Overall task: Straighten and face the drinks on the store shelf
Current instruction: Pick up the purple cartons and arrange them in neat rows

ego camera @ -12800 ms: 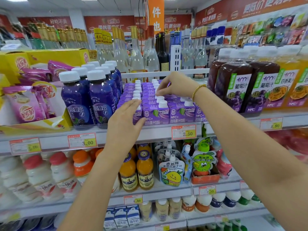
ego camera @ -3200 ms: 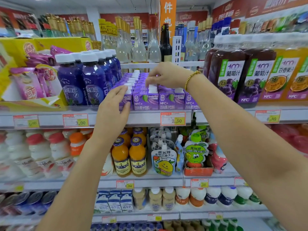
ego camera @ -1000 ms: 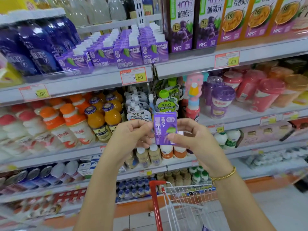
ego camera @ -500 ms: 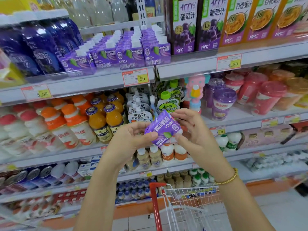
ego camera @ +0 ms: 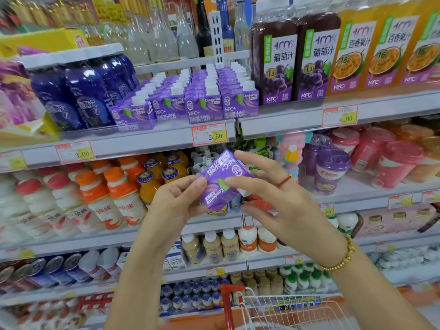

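Pinching a small purple carton (ego camera: 220, 186) from both sides, the two hands hold it in mid-air before the middle shelf, tilted, its print running slantwise. Left hand (ego camera: 176, 203) — grip curled, thumb and fingertips on the carton's lower left edge. Right hand (ego camera: 273, 201) — looser, forefinger across the front face, thumb beneath, other fingers fanned past the top corner. Both forearms rise from below. Matching cartons (ego camera: 204, 101) stand in rows on the upper shelf (ego camera: 142, 141), the leftmost front one skewed. A cart (ego camera: 226, 303) sits below.
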Motion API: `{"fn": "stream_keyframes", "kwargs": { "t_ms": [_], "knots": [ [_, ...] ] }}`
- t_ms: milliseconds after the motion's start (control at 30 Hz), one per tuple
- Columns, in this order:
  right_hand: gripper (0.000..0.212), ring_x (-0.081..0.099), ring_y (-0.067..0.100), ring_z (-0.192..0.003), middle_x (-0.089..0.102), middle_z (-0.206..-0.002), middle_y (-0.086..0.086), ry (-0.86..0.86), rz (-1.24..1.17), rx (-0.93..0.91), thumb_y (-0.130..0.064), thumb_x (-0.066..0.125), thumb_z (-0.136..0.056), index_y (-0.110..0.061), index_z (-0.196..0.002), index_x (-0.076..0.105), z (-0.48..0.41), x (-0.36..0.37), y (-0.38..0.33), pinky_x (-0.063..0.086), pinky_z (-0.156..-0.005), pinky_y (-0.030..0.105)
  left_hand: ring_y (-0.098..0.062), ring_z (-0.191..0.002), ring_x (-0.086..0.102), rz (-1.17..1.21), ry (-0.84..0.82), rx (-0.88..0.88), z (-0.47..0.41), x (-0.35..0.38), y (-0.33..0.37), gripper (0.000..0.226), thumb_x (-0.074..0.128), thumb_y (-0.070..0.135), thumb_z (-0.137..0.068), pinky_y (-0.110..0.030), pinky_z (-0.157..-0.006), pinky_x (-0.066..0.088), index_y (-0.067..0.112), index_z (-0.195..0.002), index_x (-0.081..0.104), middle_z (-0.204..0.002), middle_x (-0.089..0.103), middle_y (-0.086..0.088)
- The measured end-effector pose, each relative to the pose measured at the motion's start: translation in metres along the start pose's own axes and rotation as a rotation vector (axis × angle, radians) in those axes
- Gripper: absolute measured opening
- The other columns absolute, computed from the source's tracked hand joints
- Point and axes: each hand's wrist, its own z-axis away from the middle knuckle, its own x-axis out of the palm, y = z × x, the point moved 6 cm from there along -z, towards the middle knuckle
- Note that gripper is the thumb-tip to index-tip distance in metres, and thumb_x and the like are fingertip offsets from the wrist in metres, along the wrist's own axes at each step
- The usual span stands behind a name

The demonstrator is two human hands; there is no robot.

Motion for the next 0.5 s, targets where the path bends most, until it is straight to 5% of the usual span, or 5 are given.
{"fn": "stream_keyframes", "kwargs": {
  "t_ms": [100, 233, 333, 400, 500],
  "knots": [
    [0.038, 0.062, 0.021, -0.085, 0.046, -0.137, 0.006, 0.040, 0.103, -0.120, -0.003, 0.060, -0.090, -0.020, -0.123, 0.051, -0.025, -0.003, 0.000, 0.052, -0.071, 0.035, -0.015, -0.061, 0.065, -0.040, 0.043, -0.014, -0.008, -0.005, 0.021, 0.038, 0.065, 0.047, -0.066, -0.018, -0.050, 0.053, 0.012, -0.075, 0.075, -0.080, 0.071, -0.013],
    [0.028, 0.063, 0.024, -0.097, 0.062, -0.115, 0.009, 0.131, 0.118, -0.153, -0.012, 0.065, -0.088, -0.008, -0.116, 0.063, -0.070, -0.014, 0.013, 0.053, -0.078, 0.039, -0.014, -0.049, 0.062, -0.132, 0.138, 0.018, -0.025, -0.011, 0.054, 0.047, 0.052, 0.051, -0.069, -0.017, -0.043, 0.048, 0.007, -0.080, 0.067, -0.061, 0.068, -0.009],
    [0.035, 0.052, 0.007, -0.087, 0.059, -0.102, 0.001, 0.152, 0.059, -0.023, -0.020, 0.071, -0.082, -0.008, -0.114, 0.062, -0.112, -0.020, 0.027, 0.046, -0.082, 0.020, -0.009, -0.068, 0.069, -0.440, 0.316, 0.235, -0.037, -0.033, 0.090, 0.035, 0.052, 0.050, -0.081, -0.016, -0.063, 0.054, 0.018, -0.083, 0.066, -0.071, 0.072, 0.003],
    [0.037, 0.048, 0.003, -0.077, 0.055, -0.098, -0.001, 0.155, 0.023, 0.067, -0.021, 0.073, -0.081, -0.008, -0.113, 0.061, -0.143, -0.020, 0.035, 0.041, -0.075, 0.008, -0.005, -0.085, 0.064, -0.831, 0.504, 0.416, -0.041, -0.054, 0.111, 0.020, 0.056, 0.039, -0.091, -0.010, -0.076, 0.044, 0.021, -0.093, 0.065, -0.087, 0.068, 0.011],
    [0.035, 0.049, -0.001, -0.073, 0.054, -0.092, -0.006, 0.096, -0.038, 0.159, -0.022, 0.073, -0.081, -0.012, -0.110, 0.058, -0.187, -0.010, 0.044, 0.042, -0.068, 0.007, -0.020, -0.116, 0.052, -1.111, 0.599, 0.503, -0.057, -0.076, 0.114, 0.034, 0.059, 0.023, -0.092, -0.022, -0.095, 0.034, 0.012, -0.124, 0.055, -0.123, 0.055, -0.006]
  ]
}}
